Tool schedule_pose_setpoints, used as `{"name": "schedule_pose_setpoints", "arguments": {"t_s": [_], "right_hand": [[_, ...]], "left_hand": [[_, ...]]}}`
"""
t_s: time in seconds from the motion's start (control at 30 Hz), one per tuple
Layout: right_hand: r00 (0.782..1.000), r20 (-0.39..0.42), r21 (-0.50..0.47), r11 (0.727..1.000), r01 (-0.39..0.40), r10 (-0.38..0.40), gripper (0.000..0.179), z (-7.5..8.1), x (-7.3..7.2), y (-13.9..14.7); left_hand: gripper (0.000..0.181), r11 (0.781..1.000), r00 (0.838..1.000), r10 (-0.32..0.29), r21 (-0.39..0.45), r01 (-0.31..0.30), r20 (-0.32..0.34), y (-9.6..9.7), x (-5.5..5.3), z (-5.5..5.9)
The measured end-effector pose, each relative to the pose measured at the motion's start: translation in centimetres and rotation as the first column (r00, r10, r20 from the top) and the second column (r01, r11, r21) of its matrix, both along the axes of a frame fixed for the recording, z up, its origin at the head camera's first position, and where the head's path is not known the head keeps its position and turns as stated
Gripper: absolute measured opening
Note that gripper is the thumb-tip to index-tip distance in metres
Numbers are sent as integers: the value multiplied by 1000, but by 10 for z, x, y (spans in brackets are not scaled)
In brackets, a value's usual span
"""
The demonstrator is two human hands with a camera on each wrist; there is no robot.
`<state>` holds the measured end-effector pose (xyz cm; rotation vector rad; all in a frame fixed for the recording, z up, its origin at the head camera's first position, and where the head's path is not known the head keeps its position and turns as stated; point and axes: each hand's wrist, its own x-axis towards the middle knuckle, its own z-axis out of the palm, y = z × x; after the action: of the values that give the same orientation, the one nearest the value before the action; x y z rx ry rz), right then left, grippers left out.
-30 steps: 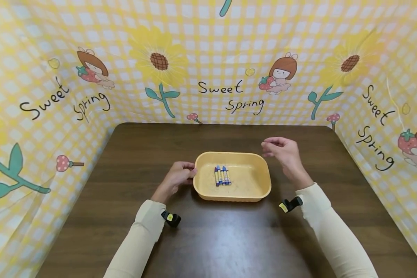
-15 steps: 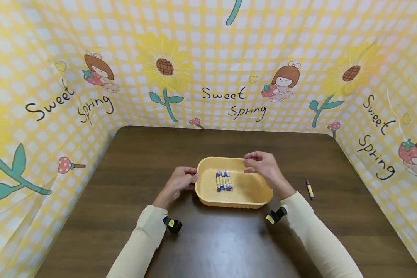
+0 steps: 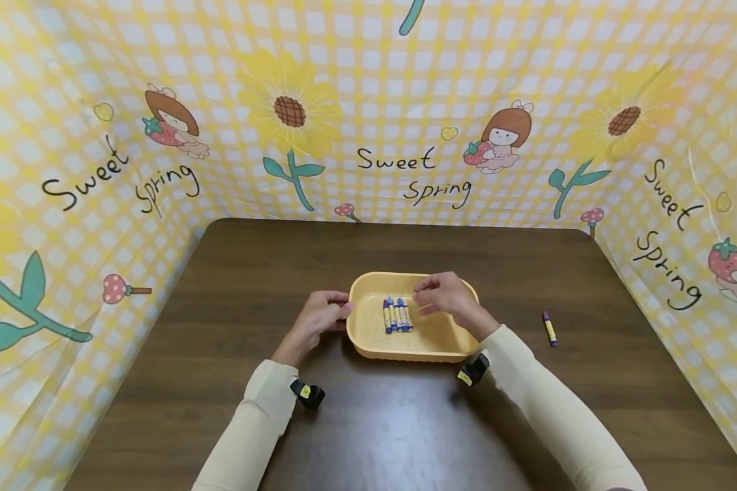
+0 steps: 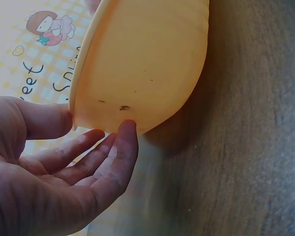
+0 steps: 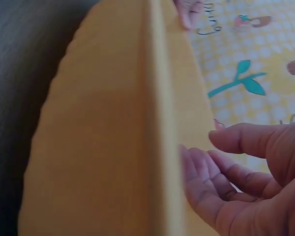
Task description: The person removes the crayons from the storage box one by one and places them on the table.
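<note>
A yellow plastic basin (image 3: 368, 349) stands on the table, with several crayons (image 3: 397, 316) lying side by side in its left half. They have purple and blue ends and pale yellow wrappers. My left hand (image 3: 321, 313) holds the basin's left end; in the left wrist view the thumb is at the rim and the fingertips touch the outer wall. Over the inside of the basin, to the right of the crayons, hovers my right hand (image 3: 445, 299). Its fingers are loosely bent, and the right wrist view shows nothing between thumb and fingers.
One more purple crayon (image 3: 549, 329) with a yellow wrapper lies on the table to the right of the basin. The dark wooden table (image 3: 270, 259) is bordered at the back and sides by a yellow checked cloth (image 3: 393, 102).
My right hand has moved left, from beyond the basin's right end to over its inside. The single crayon on the right has come into sight. My left hand stays on the basin.
</note>
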<state>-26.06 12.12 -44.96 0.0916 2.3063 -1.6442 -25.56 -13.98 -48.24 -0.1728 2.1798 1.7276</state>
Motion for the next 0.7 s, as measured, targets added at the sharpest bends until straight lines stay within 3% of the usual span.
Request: {"name": "schedule_pose_setpoints", "arguments": {"t_s": [0.27, 0.57, 0.7], "right_hand": [[997, -51, 206, 978, -41, 53, 4, -23, 1, -13], [987, -128, 287, 956, -58, 99, 8, -37, 3, -17], [983, -157, 372, 928, -28, 92, 10, -37, 1, -23]], "left_hand": [[37, 1000, 1000, 12, 10, -12, 13, 2, 3, 1], [37, 1000, 1000, 19, 11, -19, 8, 2, 4, -3], [37, 1000, 1000, 21, 8, -21, 4, 1, 1, -2]]}}
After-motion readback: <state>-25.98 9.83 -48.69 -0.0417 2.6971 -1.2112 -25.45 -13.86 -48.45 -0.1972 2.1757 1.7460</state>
